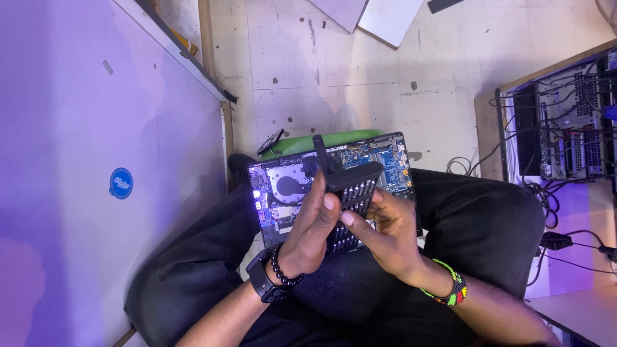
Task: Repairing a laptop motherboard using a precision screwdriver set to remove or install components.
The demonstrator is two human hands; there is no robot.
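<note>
An opened laptop [385,160] lies upside down across my lap, its circuit board and round fan exposed. Over it I hold a black rack of screwdriver bits [355,186], several metal bits standing in rows. My left hand [312,228], with a black watch and bead bracelet at the wrist, grips the rack's left side; a black screwdriver handle [319,151] sticks up just beyond it. My right hand [385,231], with a coloured bead bracelet, holds the rack from the right, thumb touching the bits.
A pale tabletop [96,160] with a round blue sticker fills the left. A green seat edge [321,139] shows beyond the laptop. An open computer case [565,122] with tangled cables stands at the right. Tiled floor lies ahead.
</note>
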